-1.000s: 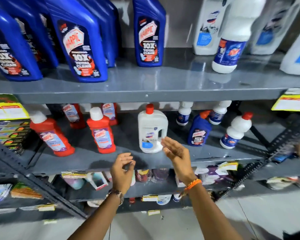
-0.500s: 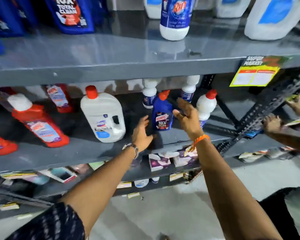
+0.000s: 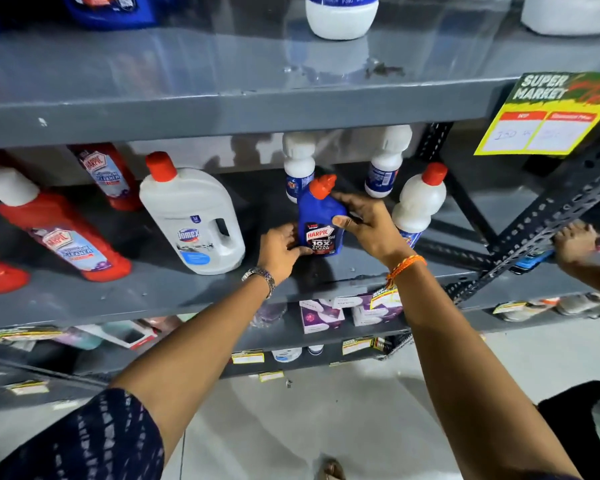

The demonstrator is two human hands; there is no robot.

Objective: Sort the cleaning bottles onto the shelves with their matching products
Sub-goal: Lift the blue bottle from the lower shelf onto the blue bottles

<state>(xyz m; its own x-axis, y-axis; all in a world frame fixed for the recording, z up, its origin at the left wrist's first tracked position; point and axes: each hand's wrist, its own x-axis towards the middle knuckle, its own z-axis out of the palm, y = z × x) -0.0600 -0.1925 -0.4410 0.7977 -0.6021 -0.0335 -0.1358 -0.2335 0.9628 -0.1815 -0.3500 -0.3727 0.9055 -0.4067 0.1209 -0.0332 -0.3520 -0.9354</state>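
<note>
A small blue Harpic bottle (image 3: 321,221) with an orange-red cap stands on the grey middle shelf (image 3: 187,289). My left hand (image 3: 281,249) grips its lower left side and my right hand (image 3: 364,226) wraps its right side. Around it stand white bottles: a red-capped one (image 3: 418,199) at the right and two white-capped ones (image 3: 297,168) (image 3: 385,164) behind. A big white Domex jug (image 3: 191,220) is at the left, then red Harpic bottles (image 3: 59,233) (image 3: 106,174).
The upper shelf (image 3: 222,84) carries a white bottle (image 3: 342,15) and blue bottles (image 3: 111,8) at the top edge. A yellow price tag (image 3: 548,119) hangs at the right. Another person's hand (image 3: 574,242) rests on the perforated shelf brace (image 3: 534,230). Small boxes (image 3: 321,315) lie on the lower shelf.
Both my hands have moved right and forward from the Domex jug and closed on the small blue Harpic bottle. The view has shifted right and closer to the shelf.
</note>
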